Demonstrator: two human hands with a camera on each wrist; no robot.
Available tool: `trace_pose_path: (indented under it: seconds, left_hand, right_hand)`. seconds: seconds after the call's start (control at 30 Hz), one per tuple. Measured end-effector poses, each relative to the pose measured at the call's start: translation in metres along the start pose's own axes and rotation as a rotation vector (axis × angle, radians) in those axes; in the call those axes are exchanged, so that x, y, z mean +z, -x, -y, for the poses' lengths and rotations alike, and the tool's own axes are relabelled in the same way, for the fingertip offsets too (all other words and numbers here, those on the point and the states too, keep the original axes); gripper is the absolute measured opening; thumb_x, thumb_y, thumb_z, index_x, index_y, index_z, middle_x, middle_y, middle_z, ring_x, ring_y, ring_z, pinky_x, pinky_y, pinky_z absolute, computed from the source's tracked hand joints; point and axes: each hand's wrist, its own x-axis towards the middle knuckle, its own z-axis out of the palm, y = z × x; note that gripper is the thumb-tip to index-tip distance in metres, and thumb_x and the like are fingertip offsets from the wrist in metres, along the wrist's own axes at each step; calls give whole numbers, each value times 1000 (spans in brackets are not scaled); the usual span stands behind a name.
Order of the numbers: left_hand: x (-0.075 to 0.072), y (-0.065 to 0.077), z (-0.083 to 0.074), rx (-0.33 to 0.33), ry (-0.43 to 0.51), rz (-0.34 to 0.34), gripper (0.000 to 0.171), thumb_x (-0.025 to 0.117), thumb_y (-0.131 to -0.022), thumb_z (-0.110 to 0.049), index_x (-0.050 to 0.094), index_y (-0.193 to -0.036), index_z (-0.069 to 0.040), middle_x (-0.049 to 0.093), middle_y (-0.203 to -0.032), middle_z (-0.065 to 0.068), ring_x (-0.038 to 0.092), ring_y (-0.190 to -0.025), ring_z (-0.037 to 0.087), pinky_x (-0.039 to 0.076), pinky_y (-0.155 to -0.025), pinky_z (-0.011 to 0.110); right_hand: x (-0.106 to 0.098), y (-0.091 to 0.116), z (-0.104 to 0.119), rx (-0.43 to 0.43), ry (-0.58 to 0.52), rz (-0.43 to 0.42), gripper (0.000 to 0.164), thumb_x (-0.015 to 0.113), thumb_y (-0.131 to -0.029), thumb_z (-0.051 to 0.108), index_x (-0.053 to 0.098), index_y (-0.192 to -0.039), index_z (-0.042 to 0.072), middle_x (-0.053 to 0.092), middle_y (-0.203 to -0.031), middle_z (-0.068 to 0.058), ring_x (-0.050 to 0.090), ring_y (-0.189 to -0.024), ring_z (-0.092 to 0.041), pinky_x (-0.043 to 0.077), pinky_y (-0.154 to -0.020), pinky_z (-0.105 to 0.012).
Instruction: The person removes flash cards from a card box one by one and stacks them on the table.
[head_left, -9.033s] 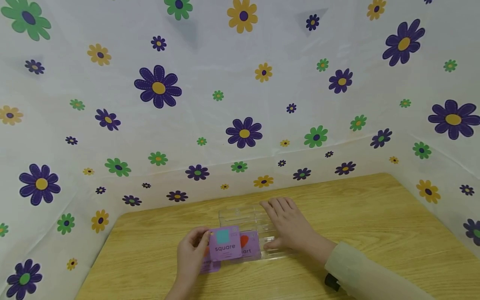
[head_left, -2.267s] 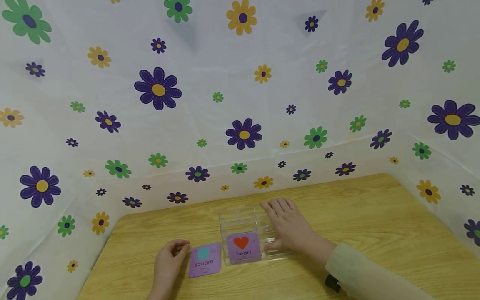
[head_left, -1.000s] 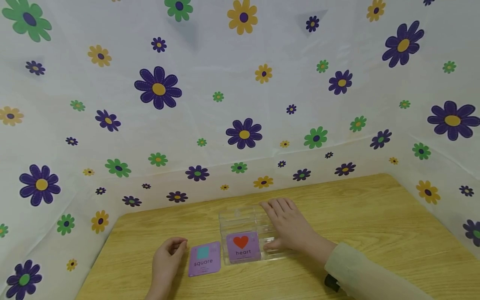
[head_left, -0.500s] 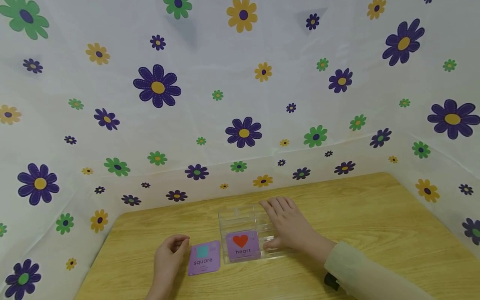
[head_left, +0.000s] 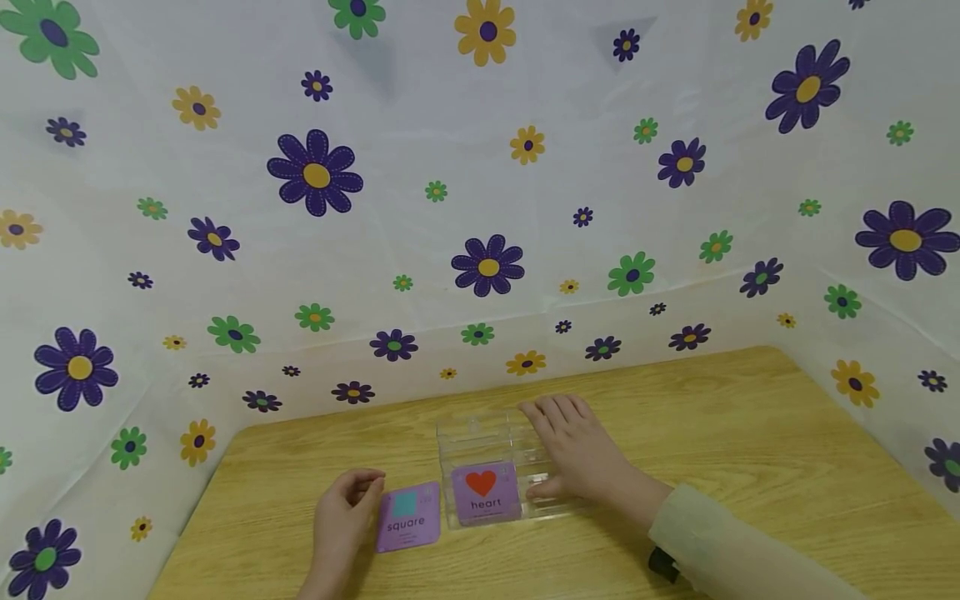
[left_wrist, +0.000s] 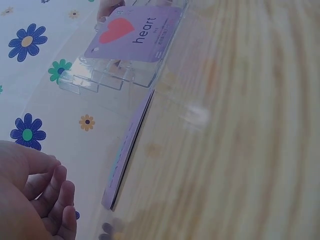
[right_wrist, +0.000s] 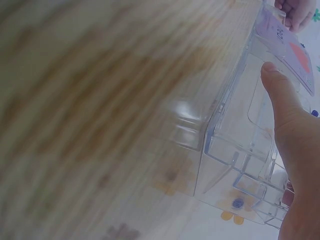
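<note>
My left hand (head_left: 342,521) hovers at the left side of a purple "square" card (head_left: 408,517), fingers loosely curled with nothing between them. In the left wrist view this card (left_wrist: 127,155) shows edge-on, flat on the table and apart from the fingers. A clear plastic tiered card holder (head_left: 474,450) stands to its right. The purple "heart" card (head_left: 486,493) leans in the holder's front left tier. My right hand (head_left: 577,450) grips the holder's right part, its thumb (right_wrist: 282,95) at the front and its fingers over the back; the holder's right end is partly hidden under the palm.
The wood-grain table (head_left: 675,417) is bounded at the back and sides by a white flower-print sheet (head_left: 405,242). A dark band or device (head_left: 663,564) sits at the right wrist, below the pale sleeve (head_left: 720,533).
Earlier my left hand held the "square" card up over the "heart" card; it then lay on the table, released. Lately the left hand has shifted slightly right toward it. The right hand stays put.
</note>
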Motion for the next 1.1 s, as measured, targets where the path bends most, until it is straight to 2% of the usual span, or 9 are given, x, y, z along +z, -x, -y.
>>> trace_pose_path:
  seconds: [0.67,1.1]
  left_hand:
    - [8,5,-12,-3,-2,26,15,71,-100,-9,75,-110,1,77,-99,11,60,-82,9,49,-70,17]
    - [11,7,-14,16,-16,42,14,71,-99,-9,75,-110,0,77,-99,10,62,-83,9,50,-72,16]
  right_hand:
    - [-1,0,0,-3,-5,0,129,76,-64,91,40,-156,8,54,-141,-10,51,-128,-28,45,-114,-48]
    - [-2,0,0,-5,8,-11,130,76,-63,92,41,-156,9,54,-139,-9,51,-125,-26,46,-112,-46]
